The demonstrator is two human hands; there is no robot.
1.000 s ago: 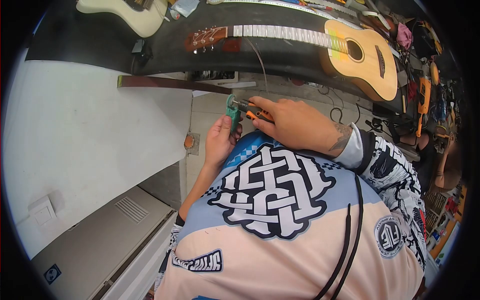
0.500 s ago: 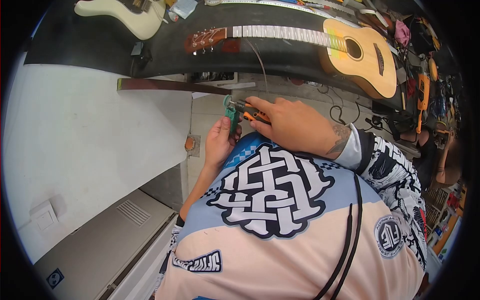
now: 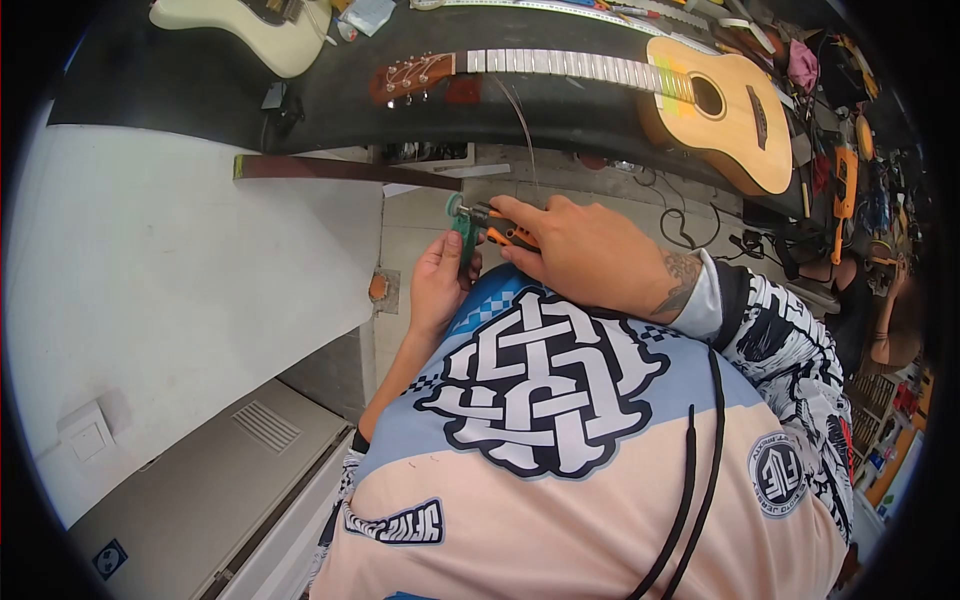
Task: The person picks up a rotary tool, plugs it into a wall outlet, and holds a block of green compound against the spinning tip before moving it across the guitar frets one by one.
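Observation:
My left hand (image 3: 441, 278) is closed round a green tool (image 3: 463, 236) that stands upright between thumb and fingers, with a small round disc at its top. From the right, my right hand (image 3: 590, 248) grips orange-and-black pliers (image 3: 508, 228), their jaws at the top of the green tool beside the disc. What lies between the jaws is too small to tell. Beyond both hands, an acoustic guitar (image 3: 740, 115) lies on the dark bench (image 3: 330, 110), its headstock to the left and thin strings hanging off the bench edge.
A cream electric guitar body (image 3: 265, 40) lies at the upper left. A dark red strip (image 3: 310, 168) crosses the white panel (image 3: 200, 260) near its far edge. Tools and cables crowd the right side, with an orange tool (image 3: 845, 195) there. Part of another person (image 3: 895, 325) shows at far right.
Both hands keep nearly the same place. The pliers and the top of the green tool have shifted and turned slightly against each other.

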